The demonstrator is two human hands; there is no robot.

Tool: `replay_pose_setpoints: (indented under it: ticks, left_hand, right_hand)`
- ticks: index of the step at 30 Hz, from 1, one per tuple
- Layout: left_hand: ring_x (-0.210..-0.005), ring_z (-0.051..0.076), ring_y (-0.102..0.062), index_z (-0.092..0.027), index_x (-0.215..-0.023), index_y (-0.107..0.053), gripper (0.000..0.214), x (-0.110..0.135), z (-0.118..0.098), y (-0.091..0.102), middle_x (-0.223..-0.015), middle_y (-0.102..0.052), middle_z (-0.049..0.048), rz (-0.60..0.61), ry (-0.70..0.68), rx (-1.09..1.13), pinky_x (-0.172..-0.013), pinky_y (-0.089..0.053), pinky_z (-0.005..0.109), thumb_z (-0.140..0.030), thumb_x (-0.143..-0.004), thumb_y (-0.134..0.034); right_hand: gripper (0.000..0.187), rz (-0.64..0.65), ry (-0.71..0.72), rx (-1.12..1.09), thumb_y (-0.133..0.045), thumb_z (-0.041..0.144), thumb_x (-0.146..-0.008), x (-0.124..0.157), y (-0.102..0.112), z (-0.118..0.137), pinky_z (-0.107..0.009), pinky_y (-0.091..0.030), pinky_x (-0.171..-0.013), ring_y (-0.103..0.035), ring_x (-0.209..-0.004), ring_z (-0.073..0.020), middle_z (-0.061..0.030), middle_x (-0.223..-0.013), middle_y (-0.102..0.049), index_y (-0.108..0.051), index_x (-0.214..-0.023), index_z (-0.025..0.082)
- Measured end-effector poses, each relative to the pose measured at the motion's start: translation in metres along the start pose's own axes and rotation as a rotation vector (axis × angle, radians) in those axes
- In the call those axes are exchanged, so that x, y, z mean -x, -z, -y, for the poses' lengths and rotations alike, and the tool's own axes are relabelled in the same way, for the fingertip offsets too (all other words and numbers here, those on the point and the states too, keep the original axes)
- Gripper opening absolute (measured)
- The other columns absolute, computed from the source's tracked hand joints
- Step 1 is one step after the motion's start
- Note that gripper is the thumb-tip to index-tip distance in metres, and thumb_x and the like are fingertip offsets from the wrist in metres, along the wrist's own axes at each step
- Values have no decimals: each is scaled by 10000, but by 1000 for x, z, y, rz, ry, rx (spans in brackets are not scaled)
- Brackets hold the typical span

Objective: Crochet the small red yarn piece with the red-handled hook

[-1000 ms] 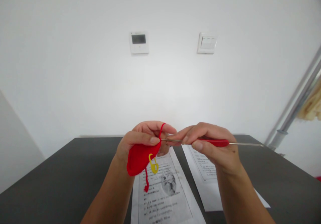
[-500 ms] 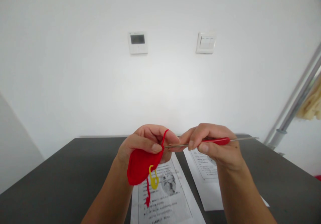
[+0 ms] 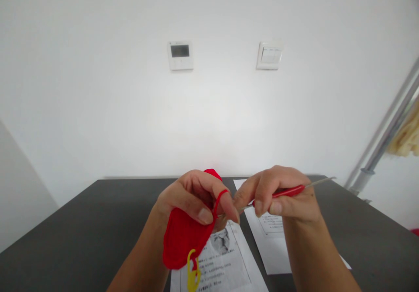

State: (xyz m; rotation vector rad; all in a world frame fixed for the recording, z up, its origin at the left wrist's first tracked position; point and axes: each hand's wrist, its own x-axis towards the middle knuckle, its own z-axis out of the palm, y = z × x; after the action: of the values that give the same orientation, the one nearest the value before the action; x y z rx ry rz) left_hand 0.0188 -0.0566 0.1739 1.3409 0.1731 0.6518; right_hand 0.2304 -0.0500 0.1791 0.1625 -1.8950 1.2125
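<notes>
My left hand [image 3: 196, 200] pinches a red crocheted piece [image 3: 186, 239] at its upper right edge, and a strand of red yarn [image 3: 218, 200] loops over the index finger. From the lower edge of the piece hangs a yellow stitch marker [image 3: 193, 274]. In my right hand [image 3: 278, 191] is a crochet hook [image 3: 291, 191] with a red grip, held like a pen; its thin metal shaft points left to the edge of the crochet, by the left thumb tip. The hook's tip is hidden at the stitches. More red [image 3: 213, 173] shows behind the left hand.
Two printed sheets lie on the dark table, one paper [image 3: 229, 266] below my hands and another paper [image 3: 271, 252] to the right. A thermostat [image 3: 180, 56] and a light switch [image 3: 269, 56] are on the white wall behind. A grey pole [image 3: 389, 130] stands at right.
Both hands have moved slightly down. The crocheted piece and marker hang lower, the hook tilts more, and a red part now shows behind my left hand.
</notes>
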Motion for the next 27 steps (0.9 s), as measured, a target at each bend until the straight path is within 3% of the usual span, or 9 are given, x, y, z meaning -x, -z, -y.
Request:
replay_pose_setpoints:
  ticks: [9, 15, 23, 27]
  left_hand:
    - [-498, 158, -531, -177, -695, -788, 211, 6, -6, -3, -548, -609, 58, -111, -119, -173, -496, -409, 294, -368, -612, -826]
    - [-572, 167, -590, -185, -782, -796, 156, 10, -12, 1, -672, -689, 85, -91, -253, -410, -556, -459, 297, -322, -707, -798]
    - [-586, 169, -580, -206, -717, -787, 184, 11, -18, -4, -665, -669, 84, -249, -380, -595, -562, -479, 309, -390, -725, -792]
    - [-577, 152, -576, -203, -717, -781, 140, 10, -16, -2, -657, -658, 68, -302, -480, -583, -547, -470, 286, -342, -728, -798]
  right_hand:
    - [101, -36, 21, -221, -656, 253, -878, -8, -4, -20, -303, -611, -655, -758, -727, -190, -102, -878, -782, -704, -868, 164]
    - [185, -111, -34, -249, -662, 326, -869, -10, -7, -22, -254, -590, -550, -743, -616, -174, -90, -777, -772, -662, -782, 163]
    - [298, -191, -134, -332, -692, 405, -822, -14, -11, -25, -245, -565, -434, -729, -534, -189, -66, -712, -757, -555, -694, 174]
    - [258, -228, -108, -358, -701, 369, -830, -17, -15, -23, -239, -578, -474, -736, -567, -176, -68, -748, -767, -571, -721, 174]
